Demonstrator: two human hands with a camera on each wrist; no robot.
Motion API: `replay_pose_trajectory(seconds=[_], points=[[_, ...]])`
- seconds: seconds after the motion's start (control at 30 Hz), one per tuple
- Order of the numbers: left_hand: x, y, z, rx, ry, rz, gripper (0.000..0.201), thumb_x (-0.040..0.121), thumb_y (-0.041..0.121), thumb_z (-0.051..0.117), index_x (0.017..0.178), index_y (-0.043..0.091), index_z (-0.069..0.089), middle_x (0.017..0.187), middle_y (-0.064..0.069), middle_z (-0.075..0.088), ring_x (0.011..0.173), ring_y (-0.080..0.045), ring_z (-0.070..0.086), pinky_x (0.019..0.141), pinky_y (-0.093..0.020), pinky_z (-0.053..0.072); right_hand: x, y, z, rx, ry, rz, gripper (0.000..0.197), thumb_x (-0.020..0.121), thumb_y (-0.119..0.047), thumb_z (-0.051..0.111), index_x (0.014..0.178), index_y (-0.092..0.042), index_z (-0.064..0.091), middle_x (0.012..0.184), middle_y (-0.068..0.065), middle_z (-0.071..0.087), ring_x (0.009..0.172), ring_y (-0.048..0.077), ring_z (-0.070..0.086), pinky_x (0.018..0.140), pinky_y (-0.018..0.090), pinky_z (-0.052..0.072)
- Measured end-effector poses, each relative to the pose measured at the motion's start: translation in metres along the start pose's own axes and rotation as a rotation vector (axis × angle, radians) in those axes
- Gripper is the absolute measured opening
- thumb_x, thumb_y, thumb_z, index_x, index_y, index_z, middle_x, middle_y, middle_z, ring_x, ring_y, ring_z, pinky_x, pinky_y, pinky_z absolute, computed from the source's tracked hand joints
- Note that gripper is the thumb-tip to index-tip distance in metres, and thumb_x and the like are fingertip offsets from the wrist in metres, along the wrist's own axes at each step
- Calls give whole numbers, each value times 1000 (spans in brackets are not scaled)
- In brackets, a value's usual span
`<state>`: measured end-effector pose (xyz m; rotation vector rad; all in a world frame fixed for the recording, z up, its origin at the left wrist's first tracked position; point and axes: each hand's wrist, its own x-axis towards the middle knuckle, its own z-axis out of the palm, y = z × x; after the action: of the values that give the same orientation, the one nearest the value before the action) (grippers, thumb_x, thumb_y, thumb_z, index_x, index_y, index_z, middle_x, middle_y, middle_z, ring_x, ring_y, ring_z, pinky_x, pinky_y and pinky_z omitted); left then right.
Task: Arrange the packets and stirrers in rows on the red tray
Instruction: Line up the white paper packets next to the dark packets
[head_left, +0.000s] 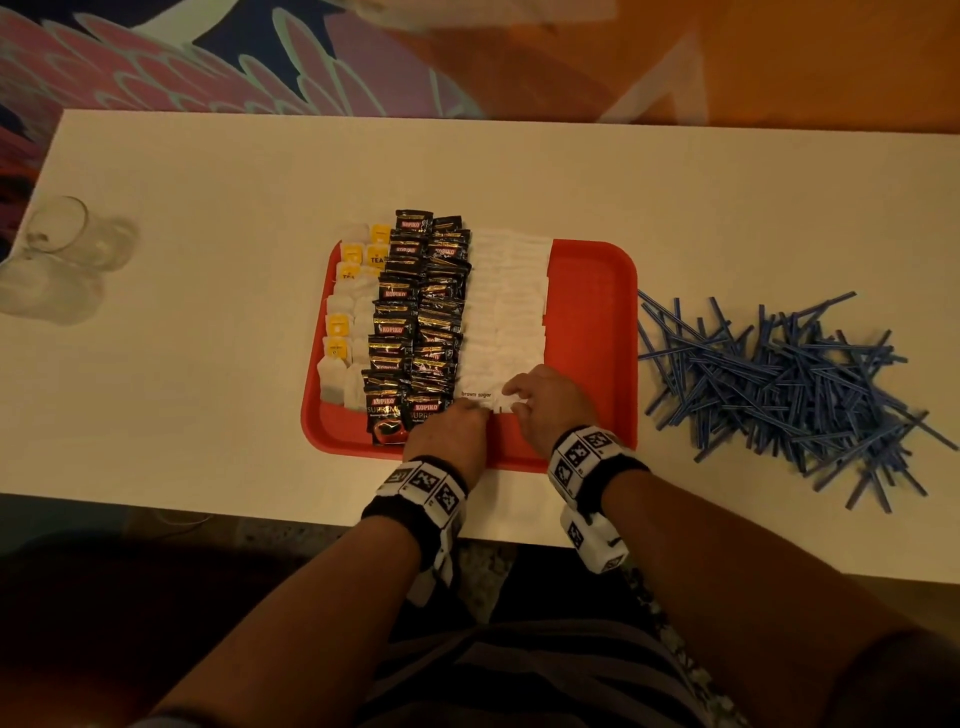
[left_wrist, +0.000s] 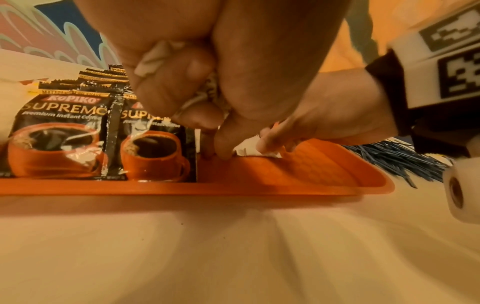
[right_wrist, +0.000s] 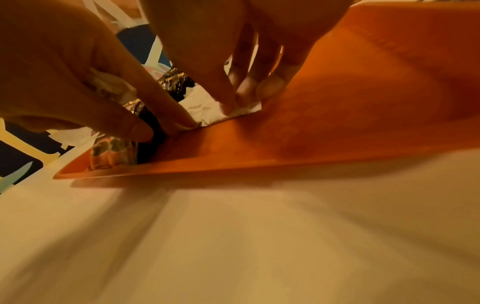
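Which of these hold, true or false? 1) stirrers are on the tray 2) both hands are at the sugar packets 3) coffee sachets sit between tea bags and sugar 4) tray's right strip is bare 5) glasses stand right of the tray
1) False: the blue stirrers lie piled on the table, right of the red tray.
2) True: left hand and right hand meet at the nearest sugar packets.
3) True: coffee sachets lie between tea bags and sugar.
4) True.
5) False: the glasses are far left.
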<state>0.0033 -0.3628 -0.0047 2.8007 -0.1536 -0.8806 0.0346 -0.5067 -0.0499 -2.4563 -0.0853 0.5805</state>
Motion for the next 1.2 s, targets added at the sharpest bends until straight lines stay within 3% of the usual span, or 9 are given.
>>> replay_pose_trajectory(seconds=[0.17,0.27,0.33,0.5,0.63,0.77,0.87,0.97,1.2], points=[[1,-8,-8,-209,122,1,35,94,12,51,124,22,66,118,-6,66,106,-27,63,91,-42,52,-3,-3,-12,114,78,36,22,89,-10,61,104,-24,70,95,-7,61,86,9,56,75,22,45],[6,-12,-22,-425,263,-56,22,101,21,46,101,14,67,93,-7,69,90,-29,64,75,-30,44,-5,-12,-28,239,145,86,13,87,-12,64,94,-22,69,78,-9,63,72,9,60,67,22,49],[5,-11,-34,-701,265,-92,34,106,36,35,91,18,59,77,0,61,73,-23,59,68,-30,40,-5,-22,-42,360,154,104,9,85,-15,68,89,-22,69,74,-10,64,65,5,60,61,20,47],[-8,1,-78,-1333,112,-90,55,103,58,17,117,16,51,60,-3,57,41,-15,43,48,-25,33,-11,-64,-80,620,36,-40,6,83,-24,77,85,-19,72,75,-12,68,70,-2,62,63,17,47],[-15,10,-105,-1396,25,-40,72,97,68,12,122,13,51,61,-7,56,41,-15,43,44,-19,32,-17,-92,-101,698,-72,-103,4,84,-20,75,83,-18,72,66,2,70,61,13,66,67,25,52],[-18,9,-122,-1448,-18,50,75,95,70,19,117,13,62,74,-10,66,41,-14,41,38,-16,24,-18,-106,-119,803,26,-35,6,88,-12,70,82,-12,68,68,4,66,50,16,57,53,22,46],[-17,3,-125,-1415,67,54,60,88,65,51,112,14,68,82,-2,71,44,-13,41,43,-20,25,-13,-108,-129,872,147,37,8,87,-16,72,82,-14,67,76,1,70,63,12,63,59,25,50],[-14,-2,-126,-1363,180,47,49,84,46,72,94,-2,67,65,-2,61,53,-20,45,53,-32,31,-12,-111,-135,887,214,56,14,82,-17,78,87,-9,68,78,5,71,62,9,64,59,24,50],[-15,1,-140,-1454,280,43,9,90,21,70,91,13,74,72,-3,66,70,-13,61,55,-28,35,-14,-114,-143,1200,96,92,14,80,3,73,87,-8,67,73,5,71,65,16,59,55,20,45]])
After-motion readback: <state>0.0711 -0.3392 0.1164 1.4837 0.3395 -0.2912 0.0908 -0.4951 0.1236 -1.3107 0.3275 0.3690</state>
